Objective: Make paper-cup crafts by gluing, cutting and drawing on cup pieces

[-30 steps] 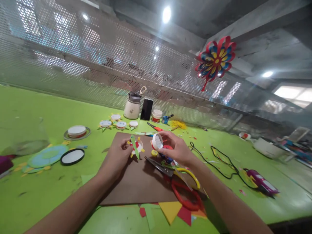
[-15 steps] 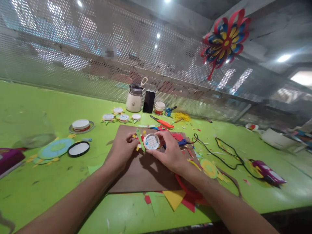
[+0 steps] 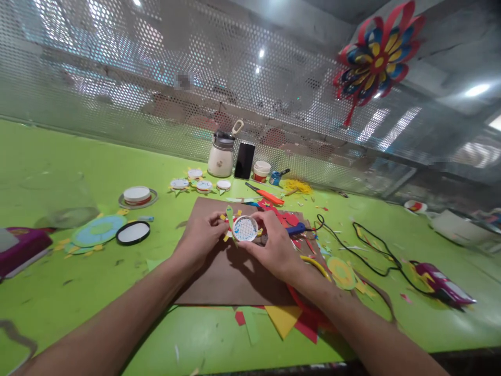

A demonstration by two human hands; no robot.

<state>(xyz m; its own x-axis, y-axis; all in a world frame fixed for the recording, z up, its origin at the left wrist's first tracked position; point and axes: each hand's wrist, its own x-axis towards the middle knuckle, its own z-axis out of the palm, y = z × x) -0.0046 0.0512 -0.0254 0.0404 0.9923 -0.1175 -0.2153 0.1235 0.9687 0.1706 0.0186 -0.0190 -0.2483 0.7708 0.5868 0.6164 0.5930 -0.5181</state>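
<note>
My left hand (image 3: 201, 237) and my right hand (image 3: 274, 245) meet over a brown board (image 3: 230, 277) on the green table (image 3: 58, 292). Between their fingertips sits a small round white cap (image 3: 245, 228) with a netted, blue-speckled top. It rests on a paper flower with yellow petals and a green leaf strip (image 3: 230, 216). My right fingers press the cap's right rim; my left fingers pinch the paper piece at its left.
Colored paper scraps (image 3: 282, 318) lie at the board's near edge. A blue-handled tool (image 3: 296, 228) and black cord (image 3: 368, 250) lie right. Finished cap flowers (image 3: 198, 185), a jar (image 3: 221, 156), a phone (image 3: 245, 161) and an orange cutter (image 3: 266, 195) stand behind. Lids (image 3: 133, 232) lie left.
My right hand has brought the white cap from the air down onto the paper flower held by my left hand. The view has tilted slightly.
</note>
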